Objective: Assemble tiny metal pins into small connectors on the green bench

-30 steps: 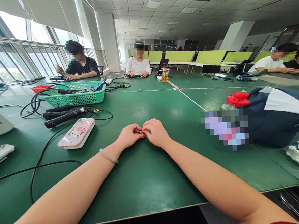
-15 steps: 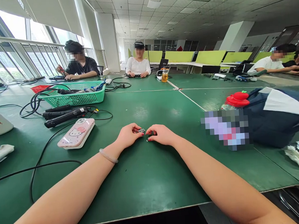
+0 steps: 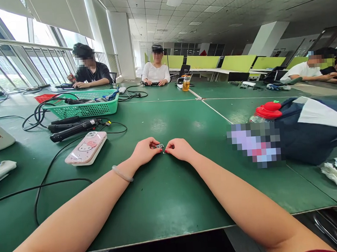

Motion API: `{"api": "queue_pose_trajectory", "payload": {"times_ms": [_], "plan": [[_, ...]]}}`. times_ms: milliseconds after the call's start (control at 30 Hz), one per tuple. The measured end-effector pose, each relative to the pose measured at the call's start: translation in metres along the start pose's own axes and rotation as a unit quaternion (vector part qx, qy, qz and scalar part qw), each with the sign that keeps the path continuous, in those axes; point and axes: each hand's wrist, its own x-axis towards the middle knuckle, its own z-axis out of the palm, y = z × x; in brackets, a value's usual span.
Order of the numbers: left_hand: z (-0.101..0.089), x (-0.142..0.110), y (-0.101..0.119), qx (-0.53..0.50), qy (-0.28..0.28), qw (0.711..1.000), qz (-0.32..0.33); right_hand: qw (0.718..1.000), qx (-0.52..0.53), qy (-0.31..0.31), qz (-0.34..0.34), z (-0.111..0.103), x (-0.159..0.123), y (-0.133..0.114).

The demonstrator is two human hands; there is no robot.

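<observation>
The green table (image 3: 161,202) spreads out in front of me, my two bare arms reaching in over its near edge. Across it sit a person in a black top (image 3: 98,74) and a person in a white top (image 3: 155,71). To my right slumps a navy bag (image 3: 303,140) with a white sheet over it; to my left, farther back, stands a green basket (image 3: 93,109) with cables and dark things in it.

Between these, near the middle, are my hands, fingertips just apart. My left hand (image 3: 145,152) has thumb and fingers closed on a small patterned piece, and my right hand (image 3: 181,150) is bent inward, its thumb and finger pinching a tiny pale piece.

Black rods (image 3: 74,131) lie in front of the basket, and a red-lidded bottle (image 3: 266,114) stands beside the bag. Nearer my left hand is a pink case (image 3: 85,148) with a cartoon cat on it. A pale bracelet (image 3: 122,174) circles my left wrist.

The small patterned piece (image 3: 160,146) pokes out past my left fingertips, towards my right hand. Smallest is the tiny pale piece (image 3: 164,152), at my right fingertips.
</observation>
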Motion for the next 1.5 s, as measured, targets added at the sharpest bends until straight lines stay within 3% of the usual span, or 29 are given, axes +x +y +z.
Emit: {"api": "queue_pose_trajectory", "payload": {"times_ms": [100, 500, 800, 900, 1100, 1267, 1500], "plan": [[0.000, 0.000, 0.001, 0.005, -0.001, 1.000, -0.004, 1.000, 0.011, 0.006, 0.016, 0.001, 0.000, 0.001], [0.000, 0.001, -0.002, 0.003, -0.002, 1.000, 0.000, 0.993, -0.022, -0.042, -0.109, -0.006, -0.006, -0.001], [0.000, 0.001, -0.001, 0.036, -0.014, 0.999, -0.005, 0.996, -0.067, -0.027, -0.045, -0.014, -0.004, 0.007], [0.000, 0.000, 0.000, 0.036, -0.018, 0.999, -0.004, 0.996, -0.077, -0.010, -0.037, -0.012, -0.003, 0.005], [0.001, -0.001, 0.001, 0.023, -0.034, 0.999, -0.007, 0.995, -0.016, 0.095, -0.040, -0.012, -0.006, -0.005], [0.002, -0.001, 0.001, 0.018, -0.038, 0.999, 0.007, 0.990, -0.014, 0.088, -0.105, -0.009, -0.009, -0.016], [0.001, -0.003, 0.006, 0.004, -0.056, 0.998, 0.011, 0.988, -0.028, 0.079, -0.132, -0.005, -0.008, -0.017]]}}
